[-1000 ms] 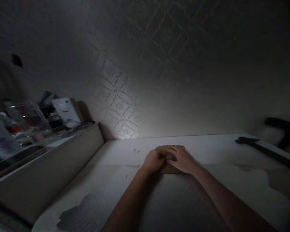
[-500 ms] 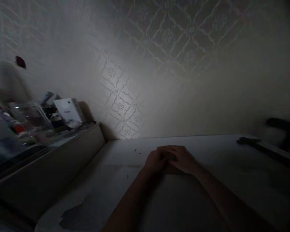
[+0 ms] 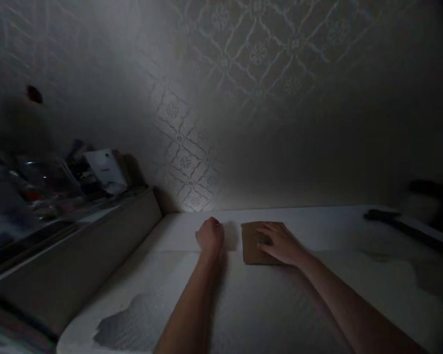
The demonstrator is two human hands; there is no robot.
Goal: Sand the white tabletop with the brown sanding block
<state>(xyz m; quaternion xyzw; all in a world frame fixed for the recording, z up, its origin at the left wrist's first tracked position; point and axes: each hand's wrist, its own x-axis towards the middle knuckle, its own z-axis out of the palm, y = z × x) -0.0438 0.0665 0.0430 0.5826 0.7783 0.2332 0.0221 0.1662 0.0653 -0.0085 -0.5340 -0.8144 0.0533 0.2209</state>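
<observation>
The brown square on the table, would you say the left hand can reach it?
Probably yes: nothing visible blocks the left hand from the brown square, whose left part lies uncovered; the right hand is over its right part.

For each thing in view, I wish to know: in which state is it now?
Brown cardboard, on the table, partly covered
Right hand, open, laid over the cardboard
Left hand, curled, apart from the cardboard; whether it holds anything is unclear
Dark long-handled tool, lying at the right
White box, standing at the left

right hand (image 3: 280,244) on brown board (image 3: 251,247) | left hand (image 3: 211,237) curled, apart from it | dark tool (image 3: 409,229) rightward
</observation>
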